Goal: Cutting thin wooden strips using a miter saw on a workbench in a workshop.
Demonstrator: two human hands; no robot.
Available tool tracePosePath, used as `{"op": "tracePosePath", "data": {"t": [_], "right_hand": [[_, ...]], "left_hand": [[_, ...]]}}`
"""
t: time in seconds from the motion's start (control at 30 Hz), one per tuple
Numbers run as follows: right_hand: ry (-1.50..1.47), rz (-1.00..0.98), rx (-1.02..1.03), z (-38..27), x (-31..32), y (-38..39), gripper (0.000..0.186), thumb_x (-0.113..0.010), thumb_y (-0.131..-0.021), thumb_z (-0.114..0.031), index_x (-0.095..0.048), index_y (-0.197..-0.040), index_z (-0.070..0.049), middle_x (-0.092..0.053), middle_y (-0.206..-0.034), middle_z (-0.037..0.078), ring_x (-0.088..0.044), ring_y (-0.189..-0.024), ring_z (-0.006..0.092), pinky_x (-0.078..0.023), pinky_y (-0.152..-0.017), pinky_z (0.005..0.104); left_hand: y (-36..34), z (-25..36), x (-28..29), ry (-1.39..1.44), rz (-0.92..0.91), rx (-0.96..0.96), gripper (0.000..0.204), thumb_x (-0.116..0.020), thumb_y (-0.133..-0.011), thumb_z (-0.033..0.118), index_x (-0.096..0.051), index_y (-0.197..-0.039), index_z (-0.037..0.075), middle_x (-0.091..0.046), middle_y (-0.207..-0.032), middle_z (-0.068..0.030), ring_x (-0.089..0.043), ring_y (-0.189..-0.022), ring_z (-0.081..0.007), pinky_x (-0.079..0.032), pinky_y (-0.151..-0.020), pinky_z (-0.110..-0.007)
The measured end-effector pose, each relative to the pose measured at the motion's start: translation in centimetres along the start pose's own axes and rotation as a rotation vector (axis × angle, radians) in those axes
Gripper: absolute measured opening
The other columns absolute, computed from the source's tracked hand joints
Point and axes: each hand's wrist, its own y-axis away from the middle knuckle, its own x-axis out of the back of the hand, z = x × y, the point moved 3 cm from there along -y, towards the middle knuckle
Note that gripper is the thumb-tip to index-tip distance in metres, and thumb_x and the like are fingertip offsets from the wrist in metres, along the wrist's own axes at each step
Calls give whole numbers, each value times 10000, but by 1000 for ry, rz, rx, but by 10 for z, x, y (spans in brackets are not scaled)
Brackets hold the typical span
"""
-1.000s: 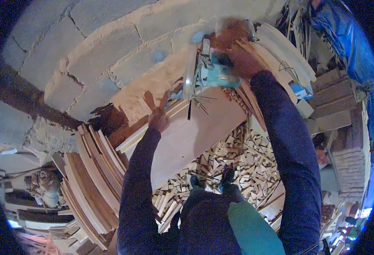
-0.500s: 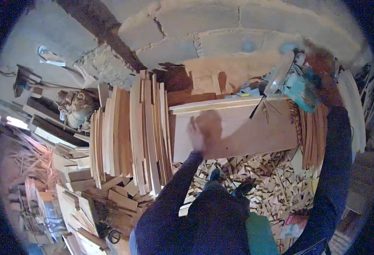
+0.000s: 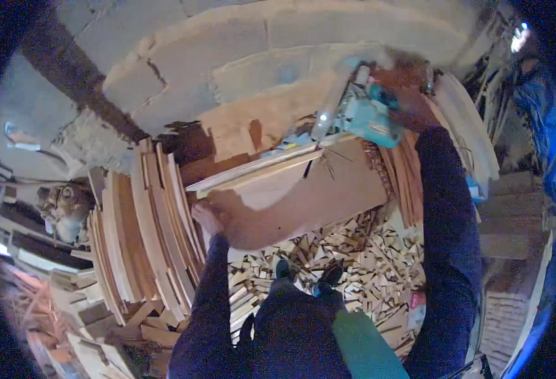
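My right hand [image 3: 412, 108] is at the right end of the work surface, closed round the handle of a teal power saw [image 3: 371, 123]; blur hides part of its fingers. To the saw's left runs a long pale part that catches the light. My left hand [image 3: 208, 220] has its fingers stretched out by the left end of a flat wooden board [image 3: 335, 196], with nothing visible in it. Whether it touches the board I cannot tell. Pale wooden strips [image 3: 259, 180] lie along the board's far edge. A dark thin thing [image 3: 308, 169] sticks out near the saw.
Upright planks [image 3: 158, 221] are stacked left of the board, and brown ones [image 3: 410, 183] at its right end. Many wood offcuts [image 3: 373, 252] cover the floor around my feet. A block wall [image 3: 227, 63] rises behind. Blue sheeting [image 3: 543, 120] hangs far right.
The view has swung to the right. My left hand has moved off the middle of the board to its left end. My right hand stays at the teal power saw.
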Motion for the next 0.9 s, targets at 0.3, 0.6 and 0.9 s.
{"op": "tracePosePath", "data": {"t": [0.3,0.6,0.9], "right_hand": [[-141,-80,35,-16,21,1,627,-710,-737,-188,-614,-1341,-51,-675,-1259,219,-610,-1237,383,-424,-1109,493],[-174,-115,-7,2,4,1,719,-689,-704,-140,-601,-1417,-133,-693,-1243,220,-644,-1185,403,-467,-1074,478],[-124,-148,-180,2,-10,-2,685,-685,-712,-93,-642,-1390,-184,-728,-1136,226,-694,-1081,407,-544,-965,487]], "left_hand": [[34,55,1,-562,-270,-873,653,-546,-939,185,-392,-1560,55,-363,-1624,-183,-297,-1493,-424,-229,-1239,-580],[54,101,7,-475,-373,-1216,569,-642,-827,143,-541,-1370,7,-546,-1221,-196,-547,-1110,-371,-486,-916,-537],[211,64,101,-406,-678,-942,440,-552,-896,18,-442,-1314,-58,-490,-1111,-256,-526,-1048,-463,-581,-747,-506]]}}
